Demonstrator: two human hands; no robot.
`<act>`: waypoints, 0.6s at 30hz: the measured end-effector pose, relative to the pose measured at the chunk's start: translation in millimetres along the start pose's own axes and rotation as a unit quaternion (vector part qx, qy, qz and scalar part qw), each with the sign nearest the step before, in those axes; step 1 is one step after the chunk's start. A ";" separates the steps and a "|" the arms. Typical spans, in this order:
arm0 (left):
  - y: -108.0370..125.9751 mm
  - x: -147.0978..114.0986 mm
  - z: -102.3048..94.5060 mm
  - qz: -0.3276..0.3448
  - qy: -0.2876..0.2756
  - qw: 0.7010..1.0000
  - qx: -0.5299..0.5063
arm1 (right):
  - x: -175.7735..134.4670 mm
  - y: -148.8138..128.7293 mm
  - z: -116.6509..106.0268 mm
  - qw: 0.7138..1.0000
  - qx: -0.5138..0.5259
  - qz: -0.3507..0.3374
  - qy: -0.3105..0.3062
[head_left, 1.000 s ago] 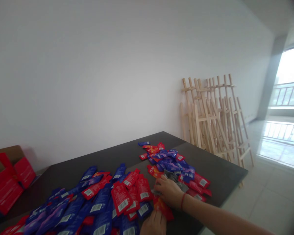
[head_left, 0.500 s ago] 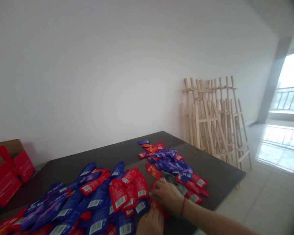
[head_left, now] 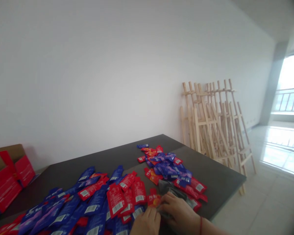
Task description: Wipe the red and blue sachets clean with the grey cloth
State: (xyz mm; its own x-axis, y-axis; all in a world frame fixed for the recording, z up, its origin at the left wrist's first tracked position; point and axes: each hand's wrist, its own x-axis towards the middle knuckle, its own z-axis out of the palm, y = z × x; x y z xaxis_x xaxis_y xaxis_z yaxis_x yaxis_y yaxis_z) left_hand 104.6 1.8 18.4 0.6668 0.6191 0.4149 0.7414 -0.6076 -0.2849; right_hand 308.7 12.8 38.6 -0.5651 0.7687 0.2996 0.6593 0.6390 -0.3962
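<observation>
My left hand [head_left: 147, 222] is at the bottom edge of the view, its fingers closed and pressed together; what they pinch is hidden. Just right of it, my right hand [head_left: 177, 210], with a red cord at the wrist, has its fingers curled on a dark grey, thin plastic bag [head_left: 170, 187]. The bag lies crumpled on the table, partly under that hand. A red and orange packet [head_left: 153, 198] shows just beyond the fingertips of both hands. Left of my hands, several red packets [head_left: 117, 199] lie barcode side up.
Blue packets [head_left: 94, 207] and red ones heap across the left of the dark table [head_left: 88, 158]. A smaller mixed pile [head_left: 170, 168] lies beyond the bag. At far left stands an open red carton [head_left: 5, 186]. Wooden easels [head_left: 208, 124] lean against the wall past the table's right edge.
My right hand has shifted right and downward with its fingers on the bag. A red and orange packet shows more fully between the hands. My left hand moved slightly left.
</observation>
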 end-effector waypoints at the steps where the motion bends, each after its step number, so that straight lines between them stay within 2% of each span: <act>1: -7.3 3.1 -8.7 -0.012 -0.012 1.000 0.000 | -1.9 3.4 -1.9 0.999 0.026 0.018 0.022; 3: -28.3 8.8 -31.5 -0.047 -0.030 0.998 -0.005 | -1.8 10.1 -4.4 0.993 0.072 0.061 0.066; 5: -55.8 11.0 -57.7 -0.084 -0.022 0.996 -0.011 | 0.8 14.5 -4.2 0.988 0.099 0.083 0.088; 7: -84.9 6.8 -80.5 -0.107 -0.007 0.994 0.020 | 3.0 15.5 -1.7 0.987 0.103 0.078 0.091; 9: -110.2 -4.4 -93.9 -0.118 -0.024 0.990 0.072 | 3.5 13.9 1.0 0.989 0.098 0.069 0.088; 11: -128.5 -20.4 -95.9 -0.121 -0.071 0.984 0.107 | 3.0 11.7 2.6 0.989 0.096 0.065 0.088; 14: -140.8 -42.4 -84.4 -0.156 -0.175 0.965 0.121 | 2.1 9.2 2.4 0.989 0.098 0.064 0.094; 16: -138.4 -46.8 -75.5 -0.184 -0.223 0.951 0.109 | 2.1 8.2 1.7 0.988 0.100 0.059 0.098; 18: -126.7 -37.2 -69.5 -0.185 -0.224 0.953 0.088 | 2.5 7.4 1.2 0.988 0.105 0.052 0.098</act>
State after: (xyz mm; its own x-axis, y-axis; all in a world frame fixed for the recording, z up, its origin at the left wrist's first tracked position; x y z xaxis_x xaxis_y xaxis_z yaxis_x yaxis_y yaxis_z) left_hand -19.5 21.2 99.2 0.2941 0.9489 0.1147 0.9065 -0.2390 -0.3480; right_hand 311.6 19.4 35.4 -0.3792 0.8339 0.4011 0.5803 0.5519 -0.5989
